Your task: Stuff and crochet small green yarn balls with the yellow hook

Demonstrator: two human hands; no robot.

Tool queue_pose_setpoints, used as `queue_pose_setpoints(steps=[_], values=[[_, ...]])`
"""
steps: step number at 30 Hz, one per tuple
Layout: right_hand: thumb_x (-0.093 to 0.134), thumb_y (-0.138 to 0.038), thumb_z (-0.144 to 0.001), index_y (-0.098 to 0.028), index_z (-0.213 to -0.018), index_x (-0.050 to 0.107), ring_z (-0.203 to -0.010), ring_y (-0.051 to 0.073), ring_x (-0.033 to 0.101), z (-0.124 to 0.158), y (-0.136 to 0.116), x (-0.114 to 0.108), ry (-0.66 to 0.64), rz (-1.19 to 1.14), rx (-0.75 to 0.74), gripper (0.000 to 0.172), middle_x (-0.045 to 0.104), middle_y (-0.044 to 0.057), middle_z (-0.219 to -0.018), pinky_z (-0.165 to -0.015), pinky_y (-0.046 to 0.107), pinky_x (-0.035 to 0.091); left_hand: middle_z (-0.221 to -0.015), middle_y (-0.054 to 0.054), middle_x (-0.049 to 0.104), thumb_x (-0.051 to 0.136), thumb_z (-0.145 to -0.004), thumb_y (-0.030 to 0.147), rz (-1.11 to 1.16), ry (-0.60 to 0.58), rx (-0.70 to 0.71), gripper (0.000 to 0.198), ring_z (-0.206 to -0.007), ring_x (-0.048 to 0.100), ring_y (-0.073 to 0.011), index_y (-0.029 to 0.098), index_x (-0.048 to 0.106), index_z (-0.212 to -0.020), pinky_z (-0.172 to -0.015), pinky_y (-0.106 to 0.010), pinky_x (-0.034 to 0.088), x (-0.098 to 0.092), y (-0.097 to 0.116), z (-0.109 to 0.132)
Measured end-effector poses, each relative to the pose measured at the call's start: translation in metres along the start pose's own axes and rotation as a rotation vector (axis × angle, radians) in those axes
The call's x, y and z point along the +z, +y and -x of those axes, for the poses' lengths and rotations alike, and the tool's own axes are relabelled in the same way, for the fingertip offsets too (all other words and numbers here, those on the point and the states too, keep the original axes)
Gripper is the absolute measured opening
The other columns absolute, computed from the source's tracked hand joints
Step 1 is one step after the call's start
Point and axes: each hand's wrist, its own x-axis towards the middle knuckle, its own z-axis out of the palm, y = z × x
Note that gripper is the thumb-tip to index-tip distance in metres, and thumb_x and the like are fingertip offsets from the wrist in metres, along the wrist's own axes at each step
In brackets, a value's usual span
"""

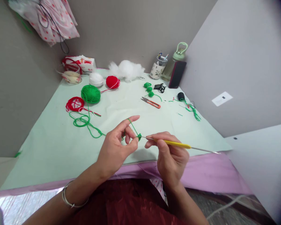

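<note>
My left hand [117, 142] pinches a small piece of green crochet [139, 136] between thumb and fingers. Green yarn [133, 125] runs from that piece up over my raised left index finger. In my right hand [172, 153] is a crochet hook [178, 144] with a yellow handle, gripped like a pen. Its thin metal tip meets the green piece; whether it passes through a loop is too small to tell. Loose green yarn [84, 120] trails over the cloth from the green yarn ball [91, 94] towards my left hand.
Orange thread snips [151, 102] lie beyond my hands, near small green crocheted pieces [150, 89] and a black claw clip [160, 87]. Red yarn balls [112, 82], a white ball [96, 79] and stuffing [126, 70] sit farther back. A phone [177, 74] leans against a bottle [170, 67].
</note>
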Motion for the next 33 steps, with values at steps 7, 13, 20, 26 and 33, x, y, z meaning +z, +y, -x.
queue_pose_setpoints(steps=[7,13,20,26,33], values=[[0.067,-0.022,-0.103,-0.028,-0.105,0.083,-0.069,0.015,0.072,0.005,-0.001,-0.002,0.055,-0.071,0.069,0.017,0.079,0.002,-0.09,-0.068,0.032,0.058,-0.078,0.005,0.055,0.07,-0.082,0.015,-0.082,0.053,0.041,0.055,-0.074,0.049,-0.0134,0.026,0.072,-0.135,-0.075,-0.029,0.043,-0.003,-0.004,-0.001],[0.072,-0.031,-0.1,-0.028,-0.097,0.083,-0.064,0.013,0.071,-0.002,0.002,0.004,0.027,-0.269,0.211,0.012,0.08,0.001,-0.087,-0.064,0.029,0.059,-0.084,0.004,0.06,0.073,-0.085,0.016,0.043,-0.043,0.014,0.044,-0.082,0.058,-0.0125,0.026,0.076,-0.127,-0.086,-0.027,0.047,-0.003,-0.003,-0.002],[0.069,-0.028,-0.102,-0.031,-0.103,0.083,-0.077,0.015,0.07,0.0,0.015,0.01,0.005,-0.19,0.151,0.015,0.083,0.003,-0.102,-0.073,0.032,0.058,-0.087,0.003,0.063,0.076,-0.087,0.019,0.236,-0.13,-0.081,0.04,-0.087,0.062,-0.012,0.025,0.076,-0.127,-0.089,-0.025,0.052,0.002,-0.009,-0.001],[0.068,-0.03,-0.103,-0.03,-0.101,0.082,-0.075,0.015,0.071,-0.001,0.015,0.008,0.003,-0.233,0.192,0.014,0.083,0.002,-0.1,-0.073,0.032,0.058,-0.088,0.002,0.063,0.081,-0.086,0.021,0.313,-0.103,-0.128,0.04,-0.087,0.064,-0.0123,0.025,0.077,-0.126,-0.088,-0.026,0.054,0.0,-0.01,0.0],[0.08,-0.026,-0.093,-0.031,-0.099,0.084,-0.093,0.019,0.074,-0.006,0.021,0.01,-0.061,-0.286,0.214,0.008,0.082,0.003,-0.1,-0.078,0.031,0.061,-0.087,0.001,0.068,0.09,-0.077,0.022,0.376,-0.092,-0.166,0.053,-0.085,0.063,-0.012,0.024,0.076,-0.128,-0.087,-0.026,0.054,0.002,-0.01,-0.003]])
